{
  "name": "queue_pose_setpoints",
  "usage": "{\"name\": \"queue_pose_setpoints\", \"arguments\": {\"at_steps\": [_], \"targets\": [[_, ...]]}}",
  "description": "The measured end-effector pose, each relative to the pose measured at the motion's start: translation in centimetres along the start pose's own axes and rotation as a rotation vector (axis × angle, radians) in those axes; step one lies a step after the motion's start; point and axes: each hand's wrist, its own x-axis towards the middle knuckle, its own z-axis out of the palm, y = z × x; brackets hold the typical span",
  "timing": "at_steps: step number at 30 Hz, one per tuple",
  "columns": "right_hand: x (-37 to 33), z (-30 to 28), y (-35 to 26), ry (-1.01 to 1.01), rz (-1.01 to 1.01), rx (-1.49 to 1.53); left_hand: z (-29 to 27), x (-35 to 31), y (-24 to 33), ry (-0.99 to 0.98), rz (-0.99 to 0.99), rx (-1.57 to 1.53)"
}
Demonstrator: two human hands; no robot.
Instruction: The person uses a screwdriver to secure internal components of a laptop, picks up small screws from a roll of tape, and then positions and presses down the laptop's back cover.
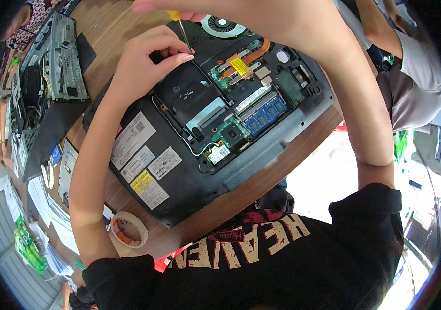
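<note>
An upturned black laptop (215, 191) lies on the wooden table with its inner parts exposed. My right hand (246, 14) reaches across the top, closed on a screwdriver (174, 15) with a yellow handle; its thin shaft slants down toward the laptop. At the shaft's tip, my left hand (150, 57) has thumb and forefinger pinched together; whatever is between them is too small to tell. Below those fingertips sits a flat black drive bay (181, 95). To its right are a copper heat pipe (259, 54) and blue memory modules (265, 116). A round fan (222, 25) shows beyond.
A tape roll (129, 229) lies by the laptop's near left corner. Another opened device (65, 57) stands at the far left, with papers (50, 206) nearer. Other people are around the table; one in a grey shirt (422, 77) is at the right.
</note>
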Motion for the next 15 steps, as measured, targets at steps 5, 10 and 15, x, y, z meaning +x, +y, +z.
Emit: {"name": "queue_pose_setpoints", "arguments": {"at_steps": [5, 10, 15], "targets": [[0.0, -0.8, -1.8, -0.023, 0.048, 0.026, 0.0, -0.2, -0.3, 0.028, 0.052, -0.004], [-0.5, -0.5, -1.7, 0.056, -0.014, -0.006, 0.0, -0.2, 0.3, 0.026, 0.056, 0.013], [-0.9, 0.2, -1.3, 0.102, -0.052, -0.052, 0.1, -0.2, 0.5, 0.027, 0.037, 0.02]]}}
